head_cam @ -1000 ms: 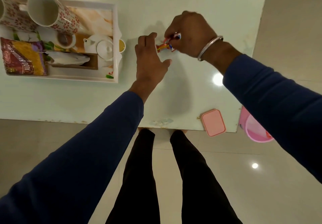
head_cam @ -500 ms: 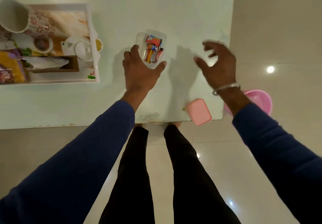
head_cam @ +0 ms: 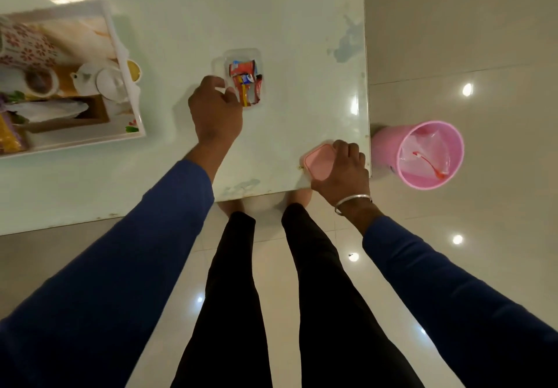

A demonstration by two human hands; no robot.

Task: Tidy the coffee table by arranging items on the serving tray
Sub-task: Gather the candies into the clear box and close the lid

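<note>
Fingers (head_cam: 347,150) of the right hand (head_cam: 339,173) clamp the pink lid (head_cam: 317,161) at the surface (head_cam: 302,25) edge; it could slip floorward, while left hand (head_cam: 216,113) grips the sweets box (head_cam: 241,55).

On the bench: one serving tray (head_cam: 129,92) at its left edge, one clear box (head_cam: 259,55) of sachets mid-bench, one pink lid (head_cam: 317,161) at the near right corner. One pink bin (head_cam: 389,146) on the floor. Two hands

Person wears long dark-blue sleeves on both arms, cuffs ending at the wrists. Thin silver bangle (head_cam: 352,202) on right wrist. Black close-fitting trousers (head_cam: 317,297) on both legs. Bare toes visible at table edge
</note>
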